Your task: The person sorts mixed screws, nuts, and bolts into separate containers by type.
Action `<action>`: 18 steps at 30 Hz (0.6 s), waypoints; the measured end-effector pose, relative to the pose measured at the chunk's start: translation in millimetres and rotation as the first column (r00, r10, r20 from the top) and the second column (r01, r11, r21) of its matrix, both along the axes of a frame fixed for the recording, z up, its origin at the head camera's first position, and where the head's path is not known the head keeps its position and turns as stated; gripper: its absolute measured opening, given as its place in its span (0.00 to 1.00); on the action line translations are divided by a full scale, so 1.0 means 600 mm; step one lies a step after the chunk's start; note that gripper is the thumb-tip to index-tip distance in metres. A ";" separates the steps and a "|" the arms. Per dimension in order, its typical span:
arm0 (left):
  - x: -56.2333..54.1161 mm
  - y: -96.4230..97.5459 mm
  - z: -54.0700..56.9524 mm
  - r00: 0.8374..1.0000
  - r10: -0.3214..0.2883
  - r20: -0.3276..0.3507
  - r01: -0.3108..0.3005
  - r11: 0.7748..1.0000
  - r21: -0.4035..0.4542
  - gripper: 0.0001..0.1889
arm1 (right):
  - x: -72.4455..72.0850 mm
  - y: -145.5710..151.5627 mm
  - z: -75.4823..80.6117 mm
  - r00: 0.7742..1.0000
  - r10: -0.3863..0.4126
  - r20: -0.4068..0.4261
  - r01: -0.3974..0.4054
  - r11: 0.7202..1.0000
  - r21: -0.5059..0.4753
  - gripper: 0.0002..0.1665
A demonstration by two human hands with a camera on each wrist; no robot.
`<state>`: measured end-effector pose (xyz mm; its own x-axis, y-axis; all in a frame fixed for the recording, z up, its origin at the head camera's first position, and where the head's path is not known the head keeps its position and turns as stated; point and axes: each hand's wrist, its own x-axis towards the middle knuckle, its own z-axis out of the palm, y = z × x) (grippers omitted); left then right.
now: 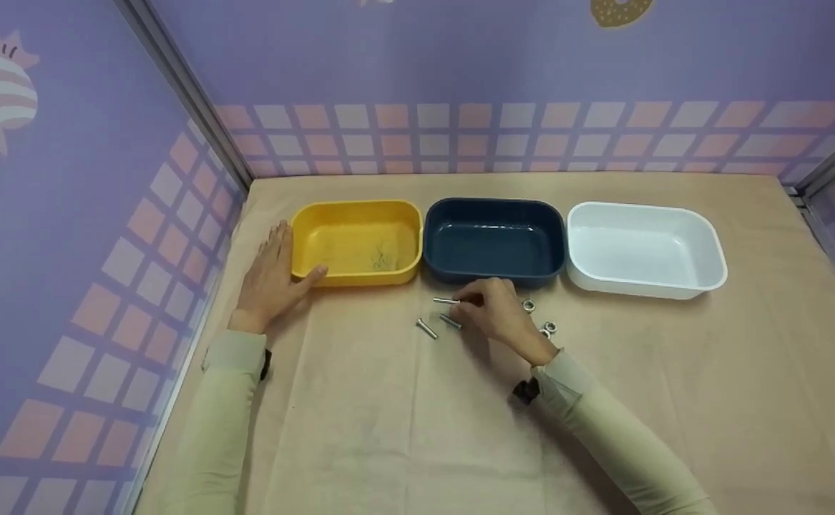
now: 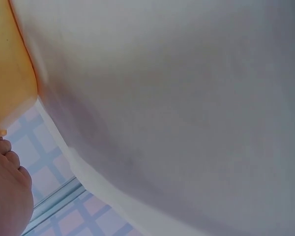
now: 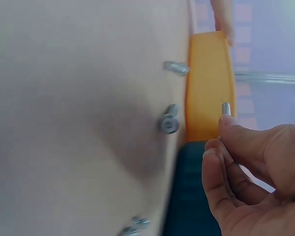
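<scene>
My right hand point(image 1: 501, 312) pinches a silver bolt point(image 1: 446, 300) between thumb and fingertips, just in front of the dark blue box point(image 1: 494, 278). In the right wrist view the bolt's shank point(image 3: 226, 108) sticks up past the thumb. Two more bolts lie below that hand on the cloth, a left one point(image 1: 427, 328) and a right one point(image 1: 450, 322). My left hand point(image 1: 268, 282) rests against the left side of the yellow box point(image 1: 357, 280), fingers straight along its wall and thumb at the front rim. Some small thin pieces point(image 1: 383, 259) lie inside the yellow box.
A white box point(image 1: 645, 290) stands right of the dark blue one, all three side by side. Several metal nuts lie near my right wrist, one point(image 1: 529, 305) close to the dark blue box, another point(image 1: 550, 327) nearer me. Patterned panels point(image 1: 474, 136) enclose the cloth-covered table point(image 1: 360, 415).
</scene>
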<state>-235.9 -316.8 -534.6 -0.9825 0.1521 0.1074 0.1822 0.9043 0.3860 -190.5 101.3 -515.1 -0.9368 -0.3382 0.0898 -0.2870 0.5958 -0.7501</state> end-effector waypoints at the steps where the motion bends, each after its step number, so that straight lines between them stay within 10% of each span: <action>1: 0.000 0.000 0.001 1.000 -0.001 -0.002 0.001 1.000 0.000 0.58 | -0.001 -0.003 0.005 1.000 0.005 0.000 -0.005 1.000 -0.006 0.05; 18: -0.001 0.001 0.006 1.000 -0.006 0.000 0.006 1.000 -0.007 0.51 | -0.048 -0.072 0.057 0.995 0.037 0.094 -0.037 0.999 -0.010 0.08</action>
<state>-236.6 -316.0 -531.1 -0.9816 0.1589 0.1061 0.1876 0.9060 0.3793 -219.2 57.9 -481.1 -0.9280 -0.3724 0.0045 -0.2365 0.5799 -0.7796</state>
